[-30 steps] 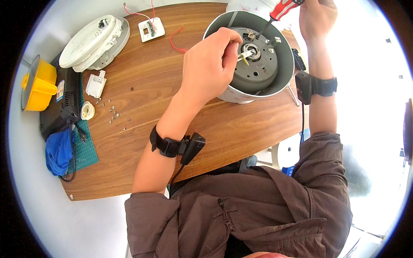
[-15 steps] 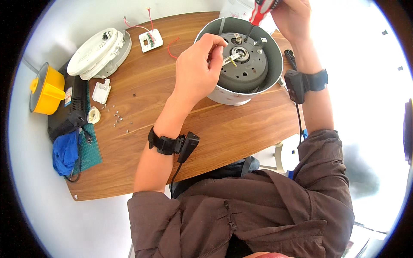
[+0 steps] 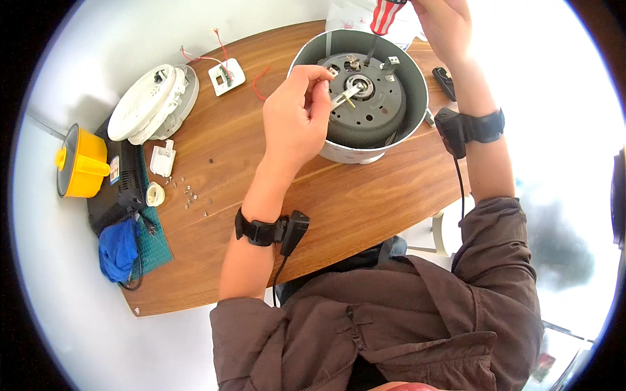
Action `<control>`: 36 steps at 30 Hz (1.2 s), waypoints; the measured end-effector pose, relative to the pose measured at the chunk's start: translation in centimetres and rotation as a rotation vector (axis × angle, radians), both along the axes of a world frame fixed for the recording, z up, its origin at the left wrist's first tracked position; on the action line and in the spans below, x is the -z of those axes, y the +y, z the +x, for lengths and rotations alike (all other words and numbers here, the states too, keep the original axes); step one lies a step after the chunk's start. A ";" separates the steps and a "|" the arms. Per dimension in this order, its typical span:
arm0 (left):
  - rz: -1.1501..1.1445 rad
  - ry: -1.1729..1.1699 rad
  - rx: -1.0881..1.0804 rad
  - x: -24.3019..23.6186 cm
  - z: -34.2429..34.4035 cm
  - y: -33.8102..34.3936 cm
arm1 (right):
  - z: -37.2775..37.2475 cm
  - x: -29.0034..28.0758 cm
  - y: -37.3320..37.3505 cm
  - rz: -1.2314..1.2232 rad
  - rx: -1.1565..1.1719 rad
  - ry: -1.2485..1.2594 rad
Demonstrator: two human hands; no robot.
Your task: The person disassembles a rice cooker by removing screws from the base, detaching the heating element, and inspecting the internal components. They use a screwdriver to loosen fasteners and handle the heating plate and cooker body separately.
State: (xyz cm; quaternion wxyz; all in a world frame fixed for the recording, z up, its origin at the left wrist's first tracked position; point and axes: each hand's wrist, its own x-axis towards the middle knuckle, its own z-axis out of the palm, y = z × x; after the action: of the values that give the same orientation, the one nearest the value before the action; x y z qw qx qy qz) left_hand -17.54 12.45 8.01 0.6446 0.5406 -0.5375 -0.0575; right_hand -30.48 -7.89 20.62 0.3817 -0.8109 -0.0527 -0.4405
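Note:
A round appliance shell (image 3: 357, 155), grey inside and white outside, stands at the far right of the table with a dark grey disc (image 3: 372, 127) in it. My left hand (image 3: 297, 120) reaches over its left rim, thumb and forefinger pinched on a light metal strip (image 3: 342, 98). That strip runs to the ring at the disc's centre. In my right hand (image 3: 447, 29), partly cut off by the upper edge, is a screwdriver (image 3: 386, 18) with a red and white handle. Its shaft points down, the tip by small metal tabs near the disc's far edge.
At the left are white round covers (image 3: 143, 104), a white plate with red wires (image 3: 227, 76), a white plastic piece (image 3: 163, 158), loose screws (image 3: 189, 193), a yellow container (image 3: 87, 163), a black box (image 3: 120, 202), a blue cloth (image 3: 119, 251) and a green mat (image 3: 156, 244). A black object (image 3: 445, 83) lies right of the shell.
The whole view has shifted slightly, the left-side things appearing lower and further right. Both hands keep their holds, and the screwdriver tip stays near the same tabs.

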 end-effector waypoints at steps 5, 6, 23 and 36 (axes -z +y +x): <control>0.017 0.002 -0.002 0.0 0.1 0.1 | -0.3 -1.0 2.1 -0.106 0.355 0.148; 0.013 -0.002 -0.002 0.1 0.1 0.0 | -0.5 -1.6 3.0 0.031 0.338 0.187; -0.030 -0.005 -0.016 0.4 1.2 0.7 | -0.2 -9.8 5.2 -0.722 0.329 0.934; -0.039 0.005 0.025 0.5 0.4 -0.1 | -0.5 -9.4 7.3 -0.855 0.471 0.962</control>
State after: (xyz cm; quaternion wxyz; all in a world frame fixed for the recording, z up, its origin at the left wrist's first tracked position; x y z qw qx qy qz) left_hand -17.15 12.34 7.47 0.6556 0.5210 -0.5436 -0.0567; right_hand -30.94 -0.57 30.02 -0.0972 -0.9856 0.1312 -0.0431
